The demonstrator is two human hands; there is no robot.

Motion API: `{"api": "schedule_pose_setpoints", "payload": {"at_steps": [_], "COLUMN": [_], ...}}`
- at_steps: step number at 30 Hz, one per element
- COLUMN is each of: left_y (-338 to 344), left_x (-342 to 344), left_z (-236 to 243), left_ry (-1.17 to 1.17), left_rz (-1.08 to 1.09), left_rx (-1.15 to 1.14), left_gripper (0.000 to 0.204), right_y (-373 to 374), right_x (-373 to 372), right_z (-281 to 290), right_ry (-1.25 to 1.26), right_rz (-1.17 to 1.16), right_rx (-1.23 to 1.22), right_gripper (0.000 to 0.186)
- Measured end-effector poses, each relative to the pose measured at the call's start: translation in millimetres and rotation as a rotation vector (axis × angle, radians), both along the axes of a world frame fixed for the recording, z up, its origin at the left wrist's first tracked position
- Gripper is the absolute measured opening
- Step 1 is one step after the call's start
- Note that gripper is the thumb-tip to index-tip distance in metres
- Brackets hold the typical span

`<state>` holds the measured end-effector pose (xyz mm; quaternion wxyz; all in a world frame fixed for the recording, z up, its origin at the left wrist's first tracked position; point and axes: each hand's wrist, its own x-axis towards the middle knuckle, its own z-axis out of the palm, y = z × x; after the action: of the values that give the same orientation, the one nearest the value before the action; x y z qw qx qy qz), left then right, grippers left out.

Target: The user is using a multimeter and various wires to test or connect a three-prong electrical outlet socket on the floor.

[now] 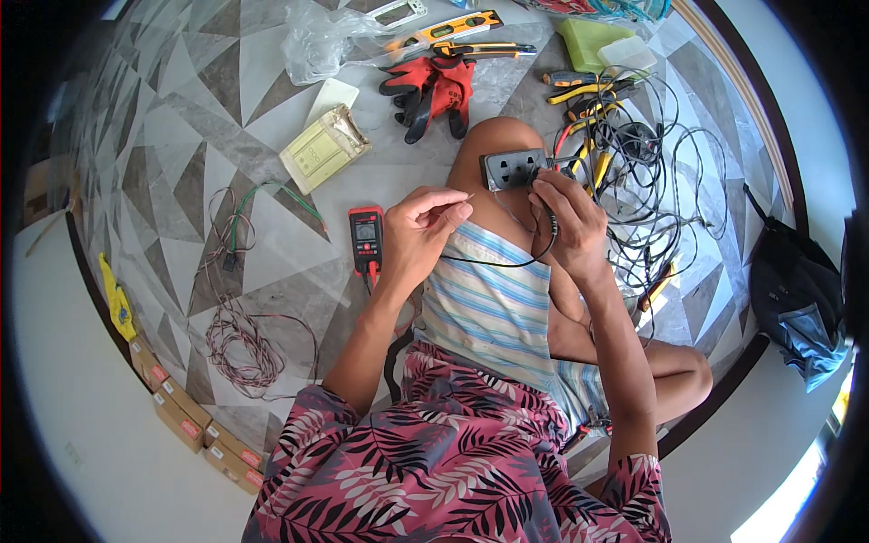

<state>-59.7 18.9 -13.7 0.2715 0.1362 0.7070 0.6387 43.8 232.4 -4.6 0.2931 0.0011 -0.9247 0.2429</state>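
Note:
My left hand is closed, thumb and forefinger pinching the tip of a thin wire. My right hand is closed on the end of a black cable at a dark grey socket block, which rests on my bent knee. The fingers partly hide that end, so whether it is a plug or a probe is unclear. The cable loops down from there and passes behind my left wrist. Beside that wrist lies a red and black digital multimeter with red leads.
Tangled black cables and yellow-handled pliers lie at right. Red and black gloves, a utility knife, a spirit level and a pale box lie ahead. Coiled wire and small cartons are at left; a black bag is far right.

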Motion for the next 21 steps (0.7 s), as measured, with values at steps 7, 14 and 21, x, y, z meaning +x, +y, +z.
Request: {"api": "schedule_pose_setpoints", "payload": {"at_steps": [7,14,21], "left_y": [14,23,28], "left_x": [-3,-4,-2], "left_z": [9,12,11], "left_ry": [0.054,0.129,0.076], "left_rz": [-0.036,-0.027,-0.005], "left_rx": [-0.036,-0.075,-0.013], "left_gripper": [0.022,0.019,0.019], "right_y": [0,1,2], "right_x": [0,1,0], "right_z": [-2,-2,-2], "right_ry": [0.002,-0.006,-0.004], "right_rz": [-0.003,0.004,0.014], "right_rx": [-0.012,-0.019,-0.019], "right_gripper": [0.033,0.034,0.035]}}
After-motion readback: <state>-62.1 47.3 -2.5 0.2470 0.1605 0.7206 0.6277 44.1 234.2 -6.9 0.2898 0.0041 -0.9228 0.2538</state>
